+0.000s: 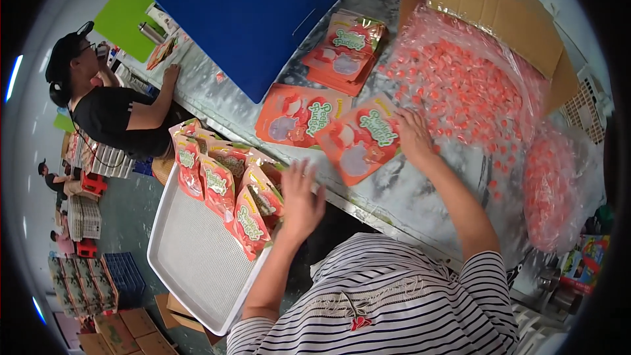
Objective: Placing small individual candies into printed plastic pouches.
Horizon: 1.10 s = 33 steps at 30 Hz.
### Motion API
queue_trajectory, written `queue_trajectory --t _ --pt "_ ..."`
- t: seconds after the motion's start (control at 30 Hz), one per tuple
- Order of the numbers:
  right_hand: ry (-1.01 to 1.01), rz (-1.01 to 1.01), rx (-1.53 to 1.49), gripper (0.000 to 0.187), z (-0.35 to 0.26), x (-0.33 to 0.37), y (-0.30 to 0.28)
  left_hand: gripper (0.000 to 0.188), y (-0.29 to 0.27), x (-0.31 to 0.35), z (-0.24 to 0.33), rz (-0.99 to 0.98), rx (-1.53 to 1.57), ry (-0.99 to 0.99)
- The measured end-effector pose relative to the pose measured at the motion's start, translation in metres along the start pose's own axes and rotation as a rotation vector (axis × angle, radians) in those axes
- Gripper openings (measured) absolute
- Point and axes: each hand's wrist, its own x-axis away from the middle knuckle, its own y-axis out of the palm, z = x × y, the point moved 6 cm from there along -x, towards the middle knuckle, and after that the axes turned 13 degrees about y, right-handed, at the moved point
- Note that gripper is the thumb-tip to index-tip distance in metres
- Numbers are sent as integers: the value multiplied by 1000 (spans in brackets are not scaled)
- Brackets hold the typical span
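My right hand [415, 137] is at the right edge of a flat red pouch [361, 141] with a clear window, its fingers over the edge and its thumb not clearly seen. That pouch lies tilted near the table's front edge, partly over another flat red pouch [286, 115]. My left hand [302, 200] is open, fingers apart, with nothing in it. It hovers beside several plump, filled red pouches [217, 181] standing at the far end of a white tray [204, 243].
Small red wrapped pieces [460, 85] spill from a clear plastic liner by a cardboard box [499, 13]. A bulging clear bag [552, 190] sits at right. More flat pouches [345, 52] are stacked behind. A blue panel [236, 13] stands left of them; a co-worker [112, 105] is beyond.
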Motion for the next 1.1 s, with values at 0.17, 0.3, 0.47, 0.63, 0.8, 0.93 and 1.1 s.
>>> queue_trajectory --t 0.17,0.3,0.47,0.63,0.8,0.93,1.1 --pt "78 109 197 34 41 17 -40 62 75 -35 35 -150 11 185" --pt "141 157 217 37 54 30 -42 65 113 -27 57 -308 8 315" --pt "284 -63 77 57 23 27 -53 60 100 -12 55 -376 -16 229" --pt "363 -295 81 62 21 18 -48 60 91 13 61 -419 -28 176" --pt "347 -427 -28 46 20 14 -33 59 88 22 64 -395 -20 155" --pt "349 -426 -96 40 26 17 -30 57 88 17 64 -373 31 156" --pt "634 -485 -820 30 62 39 -43 49 77 -5 72 -322 207 158"
